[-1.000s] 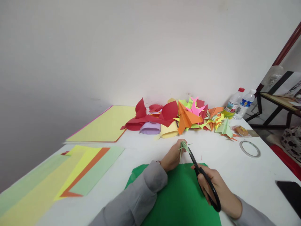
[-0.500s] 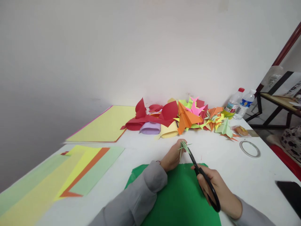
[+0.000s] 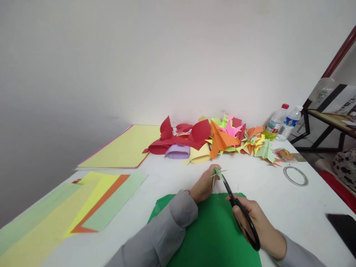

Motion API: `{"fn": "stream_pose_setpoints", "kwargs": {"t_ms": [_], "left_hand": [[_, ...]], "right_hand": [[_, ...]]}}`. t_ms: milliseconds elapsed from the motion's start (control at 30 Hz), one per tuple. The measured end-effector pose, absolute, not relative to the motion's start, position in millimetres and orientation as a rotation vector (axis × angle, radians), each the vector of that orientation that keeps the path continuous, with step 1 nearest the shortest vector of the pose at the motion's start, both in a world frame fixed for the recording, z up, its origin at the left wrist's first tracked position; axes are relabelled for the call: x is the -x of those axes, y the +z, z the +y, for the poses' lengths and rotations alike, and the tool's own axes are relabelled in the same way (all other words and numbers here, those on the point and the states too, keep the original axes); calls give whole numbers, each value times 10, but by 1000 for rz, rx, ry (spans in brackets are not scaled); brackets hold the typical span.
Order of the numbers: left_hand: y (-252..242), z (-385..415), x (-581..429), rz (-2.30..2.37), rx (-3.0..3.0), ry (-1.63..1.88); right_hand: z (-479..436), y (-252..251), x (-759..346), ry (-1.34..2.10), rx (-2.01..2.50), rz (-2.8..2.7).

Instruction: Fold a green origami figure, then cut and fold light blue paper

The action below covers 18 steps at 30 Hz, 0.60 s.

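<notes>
Pinched in my left hand (image 3: 205, 184) is a small pale green folded paper piece (image 3: 217, 173) with several thin points sticking out. My right hand (image 3: 257, 218) is wrapped round the handles of black scissors (image 3: 238, 206), whose blades reach up and left to the paper's right side. Whether the blade tips are closed on the paper is too small to tell. Under both forearms lies a green sheet (image 3: 214, 233) on the white table (image 3: 289, 211).
Coloured paper sheets (image 3: 105, 207) and a large yellow sheet (image 3: 116, 148) lie at left. Along the wall are red paper shapes (image 3: 178, 139) and folded paper planes (image 3: 221, 139). Two bottles (image 3: 289, 122), a tape roll (image 3: 295, 175) and a black flat object (image 3: 343, 228) are at right.
</notes>
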<state>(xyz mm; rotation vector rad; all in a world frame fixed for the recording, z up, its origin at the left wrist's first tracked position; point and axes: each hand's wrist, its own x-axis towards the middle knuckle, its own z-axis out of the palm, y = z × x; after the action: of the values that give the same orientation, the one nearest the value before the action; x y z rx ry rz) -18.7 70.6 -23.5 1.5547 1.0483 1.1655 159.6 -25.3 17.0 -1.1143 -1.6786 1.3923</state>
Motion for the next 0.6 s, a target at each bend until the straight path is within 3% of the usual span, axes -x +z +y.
{"fn": "stream_pose_setpoints", "kwargs": {"t_ms": [600], "left_hand": [[-166, 691, 151, 1114, -1474, 1147]], "right_hand": [[-237, 166, -1585, 1361, 1112, -1698]]}}
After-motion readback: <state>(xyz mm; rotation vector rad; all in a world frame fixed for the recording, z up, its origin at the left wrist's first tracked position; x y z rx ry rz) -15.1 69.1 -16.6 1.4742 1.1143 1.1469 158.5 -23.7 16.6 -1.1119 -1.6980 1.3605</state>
